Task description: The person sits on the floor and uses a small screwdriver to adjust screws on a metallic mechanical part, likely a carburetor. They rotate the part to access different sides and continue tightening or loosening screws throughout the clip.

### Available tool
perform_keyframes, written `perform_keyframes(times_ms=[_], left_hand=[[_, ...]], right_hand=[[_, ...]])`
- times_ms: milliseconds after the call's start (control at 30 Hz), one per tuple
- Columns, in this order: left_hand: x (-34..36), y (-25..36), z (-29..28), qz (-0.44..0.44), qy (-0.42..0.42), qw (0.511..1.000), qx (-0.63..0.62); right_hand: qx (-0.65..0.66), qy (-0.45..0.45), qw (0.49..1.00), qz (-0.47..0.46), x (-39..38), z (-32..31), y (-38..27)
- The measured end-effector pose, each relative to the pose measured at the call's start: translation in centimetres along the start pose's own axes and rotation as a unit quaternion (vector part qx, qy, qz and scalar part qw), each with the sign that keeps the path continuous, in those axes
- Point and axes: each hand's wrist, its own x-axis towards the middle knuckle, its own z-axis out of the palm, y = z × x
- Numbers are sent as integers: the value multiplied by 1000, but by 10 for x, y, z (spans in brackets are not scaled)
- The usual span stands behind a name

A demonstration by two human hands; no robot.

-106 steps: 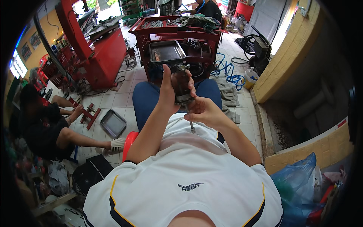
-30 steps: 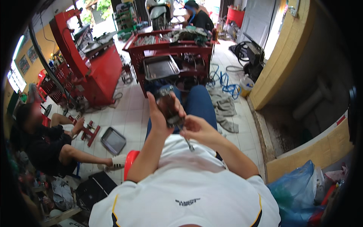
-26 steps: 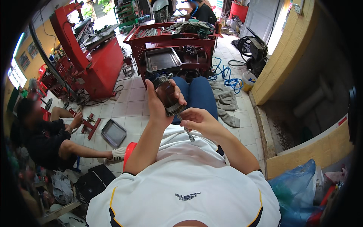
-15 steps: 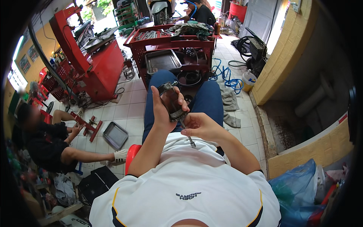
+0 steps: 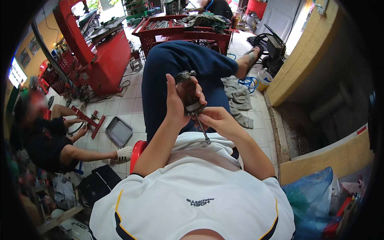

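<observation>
My left hand [image 5: 178, 100] is closed round a dark metal cylinder [image 5: 189, 94] with a clamp-like fitting at its top and a ribbed ring at its base, held upright over my lap. A thin metal rod [image 5: 203, 131] sticks down from the base and ends in a small nut-like tip. My right hand [image 5: 214, 120] has curled fingers at the base of the cylinder, thumb and fingertips at the rod. My legs [image 5: 176, 60] in dark blue trousers are crossed just beyond, one sandalled foot out to the right.
A red tool trolley [image 5: 142, 30] stands ahead, a red machine [image 5: 106, 68] left of it. A co-worker [image 5: 44, 140] sits at lower left by a metal tray [image 5: 119, 131]; another person [image 5: 218, 10] is behind the trolley. Blue hose [image 5: 248, 84], grey rags [image 5: 238, 100] and a yellow wall [image 5: 304, 52] are right.
One leg has been raised and crossed over the other, now hiding the trolley's lower tray. My hands with the cylinder have moved slightly up and right, still holding it.
</observation>
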Motion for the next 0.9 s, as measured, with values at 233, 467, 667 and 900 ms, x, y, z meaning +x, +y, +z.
perform_keyframes(times_ms=[233, 467, 667, 900], left_hand=[[-2, -2, -14, -16, 43, 999, 20], [4, 11, -7, 27, 67, 997, 38], [-4, 7, -16, -9, 44, 998, 38], [8, 2, -40, -31, 29, 999, 30]], right_hand=[[21, 47, 999, 14, 9, 5, 15], [28, 24, 999, 2, 13, 3, 11], [0, 8, 1000, -14, 20, -2, 13], [-79, -6, 997, 15, 25, 3, 10]])
